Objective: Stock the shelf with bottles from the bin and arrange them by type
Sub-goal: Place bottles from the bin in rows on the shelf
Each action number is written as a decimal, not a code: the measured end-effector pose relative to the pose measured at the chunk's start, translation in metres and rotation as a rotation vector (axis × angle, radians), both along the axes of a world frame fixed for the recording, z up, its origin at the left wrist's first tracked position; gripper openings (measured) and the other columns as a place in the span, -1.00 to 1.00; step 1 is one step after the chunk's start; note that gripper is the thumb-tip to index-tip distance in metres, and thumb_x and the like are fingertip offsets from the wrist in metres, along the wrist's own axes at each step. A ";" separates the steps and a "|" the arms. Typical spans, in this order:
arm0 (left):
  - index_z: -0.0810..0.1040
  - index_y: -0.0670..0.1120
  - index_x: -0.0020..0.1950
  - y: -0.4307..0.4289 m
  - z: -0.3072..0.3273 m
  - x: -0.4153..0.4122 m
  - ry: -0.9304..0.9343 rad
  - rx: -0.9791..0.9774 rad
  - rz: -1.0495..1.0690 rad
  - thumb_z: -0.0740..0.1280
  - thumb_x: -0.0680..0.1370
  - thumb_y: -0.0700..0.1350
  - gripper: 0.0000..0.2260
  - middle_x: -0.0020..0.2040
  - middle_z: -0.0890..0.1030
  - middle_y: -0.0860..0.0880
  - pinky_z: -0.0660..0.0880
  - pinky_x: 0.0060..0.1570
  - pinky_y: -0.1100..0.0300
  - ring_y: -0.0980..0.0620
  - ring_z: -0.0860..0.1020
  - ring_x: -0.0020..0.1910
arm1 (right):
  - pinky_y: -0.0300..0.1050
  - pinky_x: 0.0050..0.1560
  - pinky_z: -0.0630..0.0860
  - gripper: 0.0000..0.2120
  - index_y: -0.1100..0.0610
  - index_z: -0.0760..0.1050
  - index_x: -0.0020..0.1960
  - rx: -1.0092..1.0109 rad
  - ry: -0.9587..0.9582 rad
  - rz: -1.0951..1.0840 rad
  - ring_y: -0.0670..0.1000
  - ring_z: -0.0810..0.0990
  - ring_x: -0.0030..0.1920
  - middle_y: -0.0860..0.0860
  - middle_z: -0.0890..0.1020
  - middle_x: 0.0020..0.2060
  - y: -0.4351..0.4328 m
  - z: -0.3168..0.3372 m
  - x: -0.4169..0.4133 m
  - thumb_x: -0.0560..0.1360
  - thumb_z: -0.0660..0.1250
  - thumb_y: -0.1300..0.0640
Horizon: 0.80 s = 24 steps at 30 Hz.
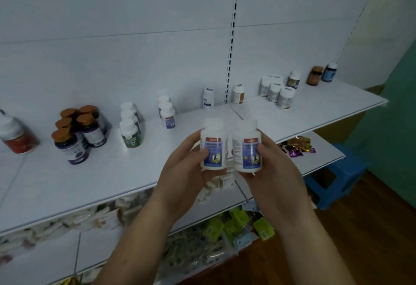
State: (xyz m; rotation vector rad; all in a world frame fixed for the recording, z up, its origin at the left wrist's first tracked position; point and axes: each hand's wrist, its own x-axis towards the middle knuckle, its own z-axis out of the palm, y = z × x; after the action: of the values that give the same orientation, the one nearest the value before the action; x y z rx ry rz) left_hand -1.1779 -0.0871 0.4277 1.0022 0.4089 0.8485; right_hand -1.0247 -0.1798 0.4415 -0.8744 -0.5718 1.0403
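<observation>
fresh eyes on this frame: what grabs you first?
Dead centre, the left hand and right hand each grip a white blue-label bottle. The left bottle and right bottle are held side by side in front of the top shelf. Behind them a similar-looking pair stands on that shelf, and the brown-capped cluster stands out towards its left end.

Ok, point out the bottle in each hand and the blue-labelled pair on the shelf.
Left-hand bottle (216, 149): head view, blue label.
Right-hand bottle (251, 152): head view, blue label.
Blue-labelled pair on shelf (167, 113): head view, front bottle's white body.
</observation>
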 end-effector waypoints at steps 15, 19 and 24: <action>0.48 0.19 0.36 0.150 -0.053 -0.005 0.532 0.352 0.371 0.46 0.60 -0.03 -0.64 0.21 0.64 0.27 0.61 0.06 0.28 0.16 0.66 0.17 | -0.14 0.06 0.65 -0.56 -0.10 0.50 0.34 -0.241 -0.515 -0.020 -0.06 0.70 0.11 -0.03 0.70 0.13 0.192 -0.069 0.015 0.53 0.50 0.18; 0.47 0.22 0.36 0.172 -0.071 -0.009 0.674 0.421 0.505 0.47 0.61 -0.09 -0.61 0.23 0.59 0.35 0.47 0.13 0.47 0.31 0.56 0.25 | -0.45 -0.06 0.53 -0.53 -0.16 0.43 0.28 -0.249 -0.787 -0.021 -0.37 0.59 0.03 -0.26 0.60 0.10 0.236 -0.072 0.026 0.52 0.51 0.23; 0.46 0.20 0.44 0.181 -0.084 -0.008 0.745 0.427 0.572 0.46 0.62 -0.09 -0.56 0.30 0.58 0.30 0.50 0.19 0.44 0.33 0.55 0.25 | -0.42 0.03 0.53 -0.54 -0.12 0.41 0.31 -0.251 -0.927 0.051 -0.35 0.59 0.04 -0.22 0.60 0.11 0.292 -0.088 0.041 0.54 0.47 0.24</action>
State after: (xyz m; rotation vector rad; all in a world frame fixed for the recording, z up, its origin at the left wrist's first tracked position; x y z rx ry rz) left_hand -1.1863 0.0941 0.3435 1.6364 1.2278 1.0753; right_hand -0.9839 0.1123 0.3539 -1.5802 -1.2529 0.7136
